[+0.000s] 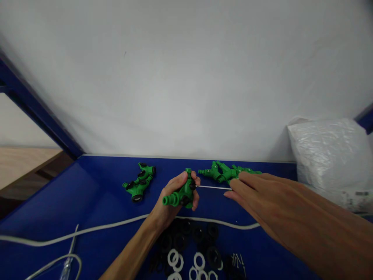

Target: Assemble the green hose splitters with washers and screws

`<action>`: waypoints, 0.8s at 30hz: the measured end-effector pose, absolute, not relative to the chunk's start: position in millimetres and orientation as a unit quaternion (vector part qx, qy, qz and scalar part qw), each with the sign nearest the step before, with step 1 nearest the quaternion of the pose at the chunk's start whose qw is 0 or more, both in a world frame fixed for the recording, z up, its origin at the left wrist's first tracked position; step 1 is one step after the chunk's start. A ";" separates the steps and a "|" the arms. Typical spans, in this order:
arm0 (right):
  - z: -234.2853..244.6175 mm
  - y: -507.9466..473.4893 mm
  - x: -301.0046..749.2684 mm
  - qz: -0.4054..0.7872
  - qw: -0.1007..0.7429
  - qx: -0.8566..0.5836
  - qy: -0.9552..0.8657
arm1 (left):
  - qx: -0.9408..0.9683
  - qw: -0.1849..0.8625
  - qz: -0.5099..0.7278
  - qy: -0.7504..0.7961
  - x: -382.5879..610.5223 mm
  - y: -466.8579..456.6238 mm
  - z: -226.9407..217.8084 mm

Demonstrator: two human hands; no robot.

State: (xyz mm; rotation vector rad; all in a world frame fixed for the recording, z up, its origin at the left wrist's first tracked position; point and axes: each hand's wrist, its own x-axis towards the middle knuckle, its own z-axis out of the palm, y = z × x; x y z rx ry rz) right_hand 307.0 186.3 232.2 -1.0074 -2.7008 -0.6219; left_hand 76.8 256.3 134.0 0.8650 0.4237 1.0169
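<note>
My left hand (169, 194) is closed round a green hose splitter (182, 195) with black valve knobs, held above the blue bench. My right hand (247, 194) grips a screwdriver, whose handle is hidden inside the fingers. The thin metal shaft of the screwdriver (214, 188) points left, and its tip meets the splitter at a black knob. Behind my right hand lies a group of green splitter bodies (221, 172), partly covered by the hand. To the left, green splitters with black fittings (139, 184) rest on the bench.
Black rings (198, 234), white rings (199, 260) and small screws (237, 259) lie at the front. A white cable (110, 225) crosses the blue bench (96, 186). A clear-handled screwdriver (67, 264) lies front left. At right sits a plastic-wrapped package (332, 155) against the white wall.
</note>
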 end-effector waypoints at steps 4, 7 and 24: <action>229.5 183.8 310.8 -0.248 0.093 -0.289 -0.920 | 0.403 0.758 0.473 0.201 77.9 255.8 136.2; 241.8 188.8 304.3 -0.256 0.106 -0.273 -0.921 | 0.406 0.752 0.478 0.204 77.5 256.0 137.3; 247.5 192.5 282.9 -0.264 0.141 -0.306 -0.904 | 0.398 0.755 0.471 0.223 79.0 254.0 140.0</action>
